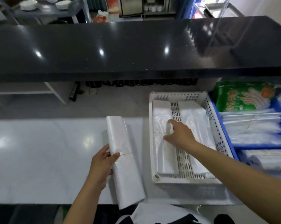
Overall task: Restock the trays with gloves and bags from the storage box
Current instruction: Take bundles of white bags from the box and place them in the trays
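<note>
Item 1. A long bundle of white plastic bags [122, 160], bound by a thin yellow rubber band [126, 154], is held by the left hand [102, 167] above the pale counter [39, 151]. The bundle is gripped from its left side, the thumb laid across its top just beside the band and the fingers curled under it. Its near end extends past the counter's front edge.

Item 2. A white perforated tray [212, 125] is set on the counter, just right of the held bundle. Two stacks of white bags are laid lengthwise in it, with a strip of the slotted floor exposed between them. The left stack [160, 156] is banded with a yellow rubber band.

Item 3. The right hand [178, 135] is placed over the left stack in the tray, at the band. The fingers are bent down onto the bags; whether the band or the bags are pinched cannot be told.

Item 4. A blue storage box [225, 131] is placed against the tray's right side. A green printed pack of gloves [240, 97] is held at its far end, and clear bag stacks [253, 126] are laid nearer, well apart from both hands.

Item 5. A dark raised countertop [120, 46] is located beyond the pale counter.
</note>
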### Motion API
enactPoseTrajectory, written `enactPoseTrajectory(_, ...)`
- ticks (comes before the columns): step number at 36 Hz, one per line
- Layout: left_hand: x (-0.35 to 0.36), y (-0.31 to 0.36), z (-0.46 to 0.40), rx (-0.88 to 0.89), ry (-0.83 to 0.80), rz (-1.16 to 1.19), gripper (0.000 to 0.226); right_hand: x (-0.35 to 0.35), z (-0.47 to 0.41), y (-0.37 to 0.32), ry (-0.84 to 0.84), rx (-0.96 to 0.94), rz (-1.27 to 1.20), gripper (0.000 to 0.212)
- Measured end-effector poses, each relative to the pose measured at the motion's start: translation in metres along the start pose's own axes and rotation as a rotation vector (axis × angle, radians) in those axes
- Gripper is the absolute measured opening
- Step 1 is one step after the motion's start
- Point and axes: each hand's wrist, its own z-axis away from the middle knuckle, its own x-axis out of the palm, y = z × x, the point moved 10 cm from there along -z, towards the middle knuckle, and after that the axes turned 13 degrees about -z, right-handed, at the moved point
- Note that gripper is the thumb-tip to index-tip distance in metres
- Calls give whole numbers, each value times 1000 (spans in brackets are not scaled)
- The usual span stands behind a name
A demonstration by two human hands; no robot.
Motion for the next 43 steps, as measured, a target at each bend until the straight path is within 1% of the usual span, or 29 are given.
enactPoseTrajectory(4, -8, 15, 7, 34, 41, -10, 40, 0, -1, -3, -42, -42, 46, 53)
enactPoseTrajectory(7, -15, 40, 13, 90, 67, -33, 42, -7, 0, -6, -70, -41, 91, 63)
enactPoseTrajectory(9, -18, 63, 20, 144, 65, -58, 43, -21, 5, -12, -36, -46, 23, 69)
enactPoseTrajectory(10, -19, 75, 24, 169, 58, -69, 44, -31, 10, -17, -16, -58, -68, 67)
enactPoseTrajectory(12, -17, 97, 33, 216, 22, -80, 46, -44, 23, -29, -36, -70, -367, 60)
enactPoseTrajectory(13, -12, 108, 38, 241, -10, -82, 47, -47, 32, -36, -90, -61, -540, 58)
enactPoseTrajectory(15, 4, 127, 46, 277, -88, -83, 51, -43, 49, -48, -254, -34, -821, 61)
enactPoseTrajectory(18, 44, 142, 51, 288, -198, -65, 46, -35, 70, -59, -471, -11, -1071, 62)
enactPoseTrajectory(20, 76, 145, 50, 269, -263, -35, 44, -34, 78, -60, -536, 13, -1184, 56)
enactPoseTrajectory(22, 106, 145, 49, 238, -319, -21, 45, -39, 80, -51, -509, 46, -1234, 47)
enactPoseTrajectory(23, 120, 144, 49, 222, -340, -30, 46, -44, 79, -43, -469, 71, -1236, 48)
enactPoseTrajectory(26, 153, 138, 48, 172, -392, -45, 44, -55, 75, -15, -383, 138, -1232, 63)
enactPoseTrajectory(31, 180, 130, 47, 152, -499, -73, 39, -61, 76, 10, -385, 196, -1233, 66)
enactPoseTrajectory(32, 179, 129, 44, 159, -492, -86, 35, -61, 76, 14, -380, 214, -1250, 67)
enactPoseTrajectory(33, 172, 128, 38, 172, -441, -108, 30, -61, 75, 18, -370, 231, -1267, 68)
enactPoseTrajectory(34, 160, 126, 29, 190, -331, -152, 25, -62, 74, 23, -353, 245, -1277, 68)
enactPoseTrajectory(35, 141, 124, 18, 207, -173, -227, 21, -64, 72, 28, -329, 260, -1281, 68)
enactPoseTrajectory(36, 122, 121, 10, 221, -15, -327, 21, -67, 71, 34, -297, 279, -1283, 66)
enactPoseTrajectory(37, 108, 116, 5, 214, 80, -413, 26, -70, 69, 40, -265, 299, -1283, 62)
enactPoseTrajectory(38, 102, 106, 0, 174, 89, -451, 34, -73, 68, 46, -238, 313, -1280, 58)
enactPoseTrajectory(39, 103, 93, -4, 102, 27, -425, 39, -77, 66, 52, -217, 324, -1271, 53)
enactPoseTrajectory(41, 116, 68, -5, -33, -160, -353, 37, -82, 64, 63, -191, 339, -1249, 46)
enactPoseTrajectory(42, 123, 61, -3, -48, -222, -360, 36, -84, 63, 68, -180, 342, -1238, 44)
enactPoseTrajectory(43, 128, 58, -1, -39, -251, -379, 36, -87, 62, 71, -171, 341, -1224, 43)
